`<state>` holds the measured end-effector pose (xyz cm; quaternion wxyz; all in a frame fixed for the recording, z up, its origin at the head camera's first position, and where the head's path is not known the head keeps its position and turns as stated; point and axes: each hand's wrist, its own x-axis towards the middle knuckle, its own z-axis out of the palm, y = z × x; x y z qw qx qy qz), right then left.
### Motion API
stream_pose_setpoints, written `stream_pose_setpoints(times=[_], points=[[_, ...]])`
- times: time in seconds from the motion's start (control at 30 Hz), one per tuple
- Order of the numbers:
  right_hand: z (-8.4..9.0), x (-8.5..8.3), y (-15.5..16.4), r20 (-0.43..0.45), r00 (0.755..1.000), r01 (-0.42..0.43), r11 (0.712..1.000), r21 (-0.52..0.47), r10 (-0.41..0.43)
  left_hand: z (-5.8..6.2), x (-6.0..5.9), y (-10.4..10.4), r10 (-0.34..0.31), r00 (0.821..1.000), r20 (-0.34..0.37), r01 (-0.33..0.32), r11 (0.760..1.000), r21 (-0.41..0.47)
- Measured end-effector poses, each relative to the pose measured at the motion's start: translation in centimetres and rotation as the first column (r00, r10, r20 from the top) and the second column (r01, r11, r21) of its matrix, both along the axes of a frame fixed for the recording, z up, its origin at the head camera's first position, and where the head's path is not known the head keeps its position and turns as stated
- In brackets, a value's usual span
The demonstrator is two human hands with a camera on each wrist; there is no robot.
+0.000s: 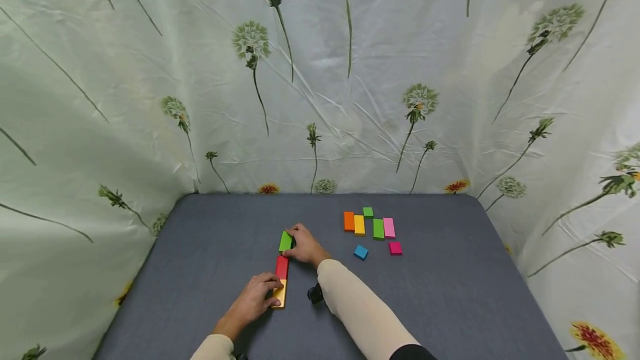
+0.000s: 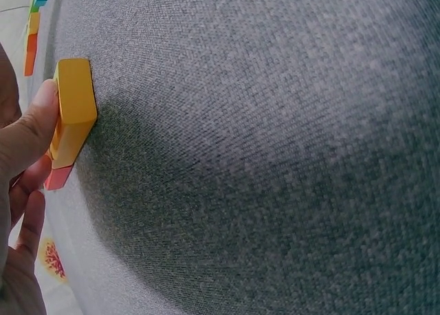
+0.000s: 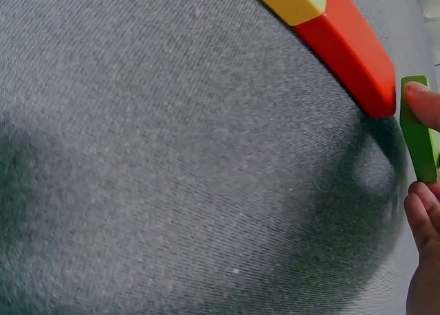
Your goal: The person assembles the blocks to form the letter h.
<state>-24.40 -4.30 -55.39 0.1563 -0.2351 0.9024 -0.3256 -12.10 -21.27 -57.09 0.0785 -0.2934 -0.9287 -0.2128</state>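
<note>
My right hand (image 1: 306,246) pinches a green rectangular block (image 1: 285,241) between thumb and fingers. In the right wrist view that green block (image 3: 416,133) looks tilted and stands a little apart from the end of a red block (image 3: 350,50). The red block (image 1: 282,267) lies flat, end to end with a yellow block (image 1: 280,298) nearer me. My left hand (image 1: 252,298) holds the yellow block, thumb near its close end and fingers over it. The left wrist view shows the thumb against the yellow block (image 2: 77,91); the fingers partly hide its far side.
Right of the hands lie loose blocks: orange (image 1: 349,221), yellow (image 1: 359,225), a small green one (image 1: 368,213), a longer green one (image 1: 378,229), pink (image 1: 389,228), magenta (image 1: 395,248) and blue (image 1: 360,252). A flower-printed curtain (image 1: 350,143) borders the grey table (image 1: 440,293).
</note>
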Motion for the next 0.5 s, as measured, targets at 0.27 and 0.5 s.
stream_pose_setpoints(times=[0.27,0.5], points=[[-0.52,-0.07,-0.05,0.002,1.0,0.002,0.999,-0.043,-0.002,0.18,0.01,0.15,0.007,1.0,-0.019,-0.007,1.0,0.006],[-0.99,0.12,-0.2,0.018,1.0,0.01,0.999,-0.04,-0.009,0.33,0.06,0.09,0.008,1.0,0.026,-0.007,1.0,-0.011]])
